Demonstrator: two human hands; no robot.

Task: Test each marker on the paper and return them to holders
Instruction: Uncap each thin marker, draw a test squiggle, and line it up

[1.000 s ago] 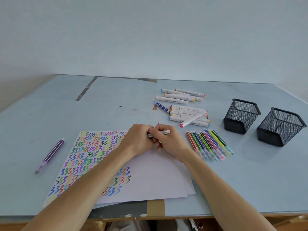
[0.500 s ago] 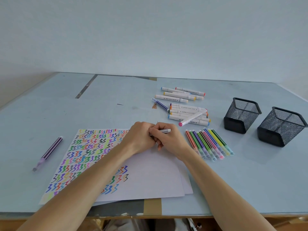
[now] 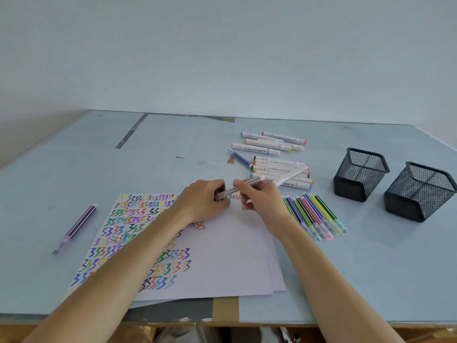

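At the left edge of the frame a purple pen (image 3: 74,229) lies alone on the table (image 3: 123,169), well apart from the other stock, probably set aside. Right of it, the paper (image 3: 222,256) sits square in front of the person, its left half packed with rows of coloured squiggles while the right half is blank, so room remains for more tests. Over the sheet's upper edge, at frame centre, the left hand (image 3: 200,201) curls around the dark end of a grey marker (image 3: 241,186), apparently the cap, though the view is too blurred to be sure. The right hand (image 3: 262,201) pinches the pale barrel, so the 2 hands look set to pull the marker apart or push it together. Above and right of the hands, the white markers (image 3: 277,167) lie in 2 loose piles. Lower right of those, the slim coloured pens (image 3: 314,216) lie in a tidy row. At far right the 2 mesh holders (image 3: 361,174) stand upright side by side, and no marker shows inside them.
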